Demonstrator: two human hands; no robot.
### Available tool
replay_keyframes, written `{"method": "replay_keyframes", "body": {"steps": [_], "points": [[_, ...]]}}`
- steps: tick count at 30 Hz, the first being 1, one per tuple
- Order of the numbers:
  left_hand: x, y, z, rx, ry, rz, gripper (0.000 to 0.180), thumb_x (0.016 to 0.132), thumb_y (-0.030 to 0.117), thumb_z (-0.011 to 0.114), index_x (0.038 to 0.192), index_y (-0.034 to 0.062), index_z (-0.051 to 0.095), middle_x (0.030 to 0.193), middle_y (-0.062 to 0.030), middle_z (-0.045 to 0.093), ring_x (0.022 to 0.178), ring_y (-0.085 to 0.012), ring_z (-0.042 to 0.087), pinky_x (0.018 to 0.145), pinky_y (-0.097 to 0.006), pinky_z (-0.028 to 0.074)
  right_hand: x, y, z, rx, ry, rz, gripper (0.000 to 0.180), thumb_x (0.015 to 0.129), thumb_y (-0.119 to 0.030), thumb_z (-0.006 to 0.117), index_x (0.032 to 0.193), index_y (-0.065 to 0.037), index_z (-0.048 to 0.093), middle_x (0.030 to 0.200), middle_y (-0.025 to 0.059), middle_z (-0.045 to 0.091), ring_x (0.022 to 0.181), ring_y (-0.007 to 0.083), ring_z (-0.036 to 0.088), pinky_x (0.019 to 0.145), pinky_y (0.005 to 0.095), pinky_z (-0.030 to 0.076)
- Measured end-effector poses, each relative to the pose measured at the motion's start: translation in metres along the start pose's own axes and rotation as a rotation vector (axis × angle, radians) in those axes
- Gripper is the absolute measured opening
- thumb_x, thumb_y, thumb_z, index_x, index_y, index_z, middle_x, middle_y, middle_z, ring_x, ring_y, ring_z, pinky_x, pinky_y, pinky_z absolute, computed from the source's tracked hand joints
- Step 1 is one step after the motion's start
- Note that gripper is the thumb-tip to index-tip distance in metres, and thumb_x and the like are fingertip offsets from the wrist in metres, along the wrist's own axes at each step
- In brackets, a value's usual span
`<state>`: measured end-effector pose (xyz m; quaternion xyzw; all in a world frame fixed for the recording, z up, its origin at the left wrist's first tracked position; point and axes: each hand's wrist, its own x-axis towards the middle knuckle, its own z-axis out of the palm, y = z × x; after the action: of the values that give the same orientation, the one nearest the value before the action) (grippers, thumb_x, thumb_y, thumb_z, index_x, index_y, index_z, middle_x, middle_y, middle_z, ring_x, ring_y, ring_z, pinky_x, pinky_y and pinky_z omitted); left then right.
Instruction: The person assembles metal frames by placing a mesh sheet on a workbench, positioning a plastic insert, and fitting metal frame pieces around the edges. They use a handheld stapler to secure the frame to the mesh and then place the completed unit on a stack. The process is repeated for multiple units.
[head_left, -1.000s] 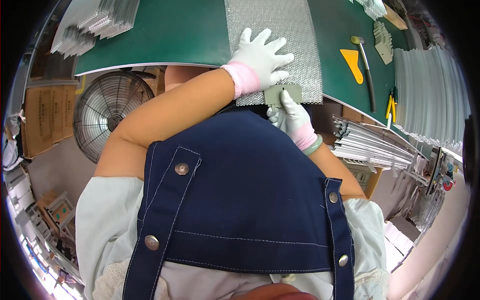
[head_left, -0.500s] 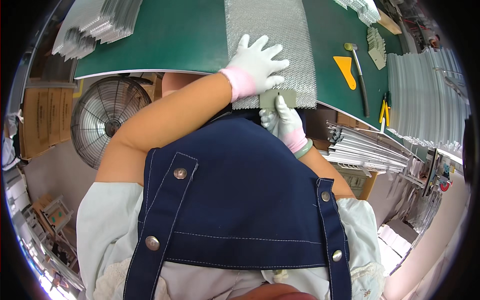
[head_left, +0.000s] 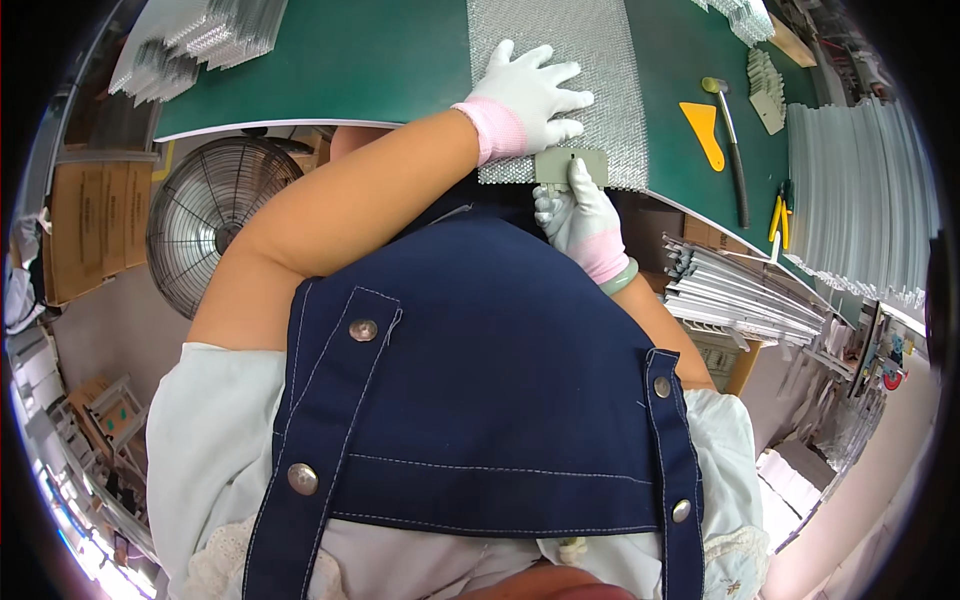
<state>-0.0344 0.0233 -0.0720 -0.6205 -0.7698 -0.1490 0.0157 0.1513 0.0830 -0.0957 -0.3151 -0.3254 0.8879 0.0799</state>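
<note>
My left hand [head_left: 530, 98], in a white glove with a pink cuff, lies flat with spread fingers on a silvery mesh sheet [head_left: 610, 60]. The sheet runs across the green tabletop [head_left: 370, 60] to its near edge. At that edge my right hand [head_left: 583, 225], gloved the same way, pinches a small grey-green rectangular plate [head_left: 556, 166] with the thumb on top and fingers curled below. The plate overlaps the near end of the sheet. What lies under it is hidden.
To the right lie a yellow scraper [head_left: 703, 130], a hammer [head_left: 730, 150], yellow-handled pliers [head_left: 781, 215] and a tall stack of pale strips [head_left: 850, 200]. More mesh sheets [head_left: 215, 45] sit at far left. A round fan [head_left: 205, 225] stands left, below the table edge.
The table, sheet and both hands appear slightly further right and higher in the picture. Both hands keep the same pose, the right still gripping the plate.
</note>
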Motion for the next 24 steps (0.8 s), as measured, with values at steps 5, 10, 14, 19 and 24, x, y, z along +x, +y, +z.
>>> {"method": "replay_keyframes", "body": {"steps": [5, 10, 14, 19, 24], "points": [[-0.016, 0.015, 0.005, 0.021, -0.028, -0.007, 0.047, 0.094, 0.051, 0.054, 0.136, 0.0306, 0.059, 0.152, -0.0054, 0.045, 0.142, -0.0341, 0.036, 0.114, -0.066, 0.02, -0.024, -0.001, -0.002, 0.083, 0.079, 0.208, 0.04, 0.099, -0.041, 0.06, 0.115, -0.004, 0.056, 0.082, 0.0118, 0.064, 0.068, 0.0172, 0.061, 0.06, 0.0279, 0.049], [-0.016, 0.017, 0.001, 0.024, -0.066, 0.001, 0.049, 0.094, 0.052, 0.054, 0.138, 0.031, 0.057, 0.153, -0.0053, 0.043, 0.142, -0.0342, 0.036, 0.113, -0.066, 0.02, -0.018, 0.011, -0.012, 0.022, 0.007, 0.09, 0.039, 0.1, -0.039, 0.058, 0.116, -0.003, 0.054, 0.086, 0.012, 0.063, 0.07, 0.0195, 0.062, 0.063, 0.0307, 0.051], [-0.018, 0.016, 0.001, 0.002, -0.057, 0.01, 0.049, 0.093, 0.051, 0.055, 0.138, 0.0311, 0.057, 0.152, -0.0057, 0.044, 0.142, -0.0346, 0.036, 0.113, -0.066, 0.02, -0.015, 0.014, -0.012, 0.036, -0.003, 0.03, 0.039, 0.102, -0.037, 0.057, 0.117, -0.002, 0.053, 0.089, 0.0129, 0.063, 0.072, 0.0204, 0.062, 0.064, 0.0314, 0.051], [-0.02, 0.017, 0.003, 0.006, -0.041, 0.009, 0.049, 0.093, 0.051, 0.056, 0.137, 0.0311, 0.057, 0.152, -0.0062, 0.044, 0.142, -0.0354, 0.036, 0.114, -0.067, 0.02, -0.013, 0.014, -0.014, 0.006, 0.002, 0.048, 0.036, 0.102, -0.036, 0.056, 0.117, -0.003, 0.053, 0.088, 0.0126, 0.062, 0.071, 0.02, 0.061, 0.064, 0.0308, 0.051], [-0.018, 0.017, 0.0, 0.025, -0.049, 0.008, 0.048, 0.094, 0.051, 0.055, 0.137, 0.0308, 0.057, 0.153, -0.0063, 0.044, 0.142, -0.0354, 0.036, 0.114, -0.067, 0.02, -0.007, 0.014, -0.012, -0.019, -0.068, -0.048, 0.036, 0.102, -0.037, 0.056, 0.116, -0.004, 0.053, 0.087, 0.0122, 0.062, 0.071, 0.0199, 0.061, 0.064, 0.0308, 0.05]]}}
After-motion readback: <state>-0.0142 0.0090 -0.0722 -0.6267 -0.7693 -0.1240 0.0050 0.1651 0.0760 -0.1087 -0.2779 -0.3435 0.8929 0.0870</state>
